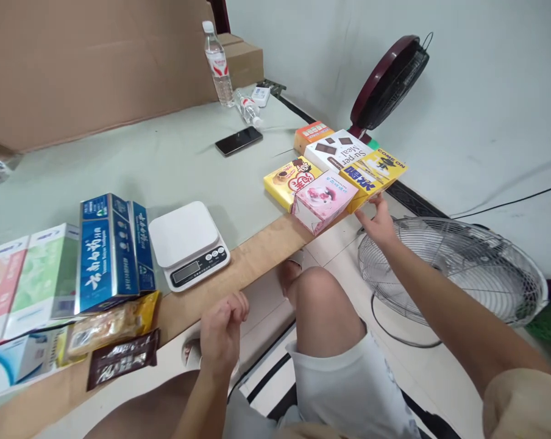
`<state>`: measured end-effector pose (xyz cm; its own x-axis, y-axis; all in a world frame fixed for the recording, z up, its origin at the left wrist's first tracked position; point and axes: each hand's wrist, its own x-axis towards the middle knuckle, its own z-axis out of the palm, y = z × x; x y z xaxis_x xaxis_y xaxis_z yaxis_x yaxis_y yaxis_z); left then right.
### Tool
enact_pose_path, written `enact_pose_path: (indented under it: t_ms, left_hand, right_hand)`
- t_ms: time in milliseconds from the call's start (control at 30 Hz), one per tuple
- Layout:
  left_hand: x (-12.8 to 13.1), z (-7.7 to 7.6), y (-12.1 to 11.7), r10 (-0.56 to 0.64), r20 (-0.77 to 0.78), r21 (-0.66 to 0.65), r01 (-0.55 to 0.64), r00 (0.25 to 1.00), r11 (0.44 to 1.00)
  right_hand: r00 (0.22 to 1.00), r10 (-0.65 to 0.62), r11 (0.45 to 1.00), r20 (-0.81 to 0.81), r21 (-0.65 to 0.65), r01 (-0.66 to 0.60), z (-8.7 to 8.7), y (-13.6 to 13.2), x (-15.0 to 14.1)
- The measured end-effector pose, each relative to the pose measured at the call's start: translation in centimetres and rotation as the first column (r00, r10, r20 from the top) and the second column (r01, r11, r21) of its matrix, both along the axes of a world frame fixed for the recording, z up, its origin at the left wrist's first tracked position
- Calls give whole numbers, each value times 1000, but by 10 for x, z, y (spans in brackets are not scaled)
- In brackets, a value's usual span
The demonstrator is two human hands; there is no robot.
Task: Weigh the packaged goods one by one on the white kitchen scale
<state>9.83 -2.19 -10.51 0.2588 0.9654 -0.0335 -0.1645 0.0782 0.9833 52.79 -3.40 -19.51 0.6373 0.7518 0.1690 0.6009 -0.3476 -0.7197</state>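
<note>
My right hand [376, 221] reaches to the table's right end, its thumb and fingers at the near lower edge of a yellow box marked "COME ON" [373, 174]; part of the grip is hidden by the box. Against it are a pink box [325, 198] and a white "Su-per Meal" box [334, 149]. A smaller yellow box [290, 180] and an orange box [312, 134] complete this group. My left hand [224, 323] is curled into a loose fist off the table's front edge, below a white kitchen scale [186, 235], touching neither; nothing shows in its fingers.
Blue toothpaste boxes [104, 253], green [44, 274] and red cartons [1, 286], and wrapped snacks [122, 360] stand at the left. Behind are a phone [239, 141], an upright water bottle [218, 67] and a fallen bottle [248, 110]. A fan guard [453, 268] lies at the right.
</note>
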Motion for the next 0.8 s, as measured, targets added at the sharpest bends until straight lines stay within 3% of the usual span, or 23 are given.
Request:
enact_pose_path:
  t_ms: [333,567,667,733,800]
  left_hand:
    - [14,-10,7,-24,-6,-14,24,1000,1000]
    - [16,-7,10,-31,-12,81,32,999,996]
    - [5,6,18,-26,-57,125,33,998,992]
    - [-9,26,26,-17,-121,183,39,992,982]
    - [-25,53,35,-6,-268,311,93,963,946]
  right_hand:
    - [994,-105,991,-27,-89,102,5,5,-4]
    - [993,-121,991,-7,-60,121,20,3,-13]
    - [989,-143,988,24,54,142,37,-11,-37]
    - [991,-134,980,27,154,128,50,-24,-61]
    - [999,-31,972,-9,233,32,63,-34,-89]
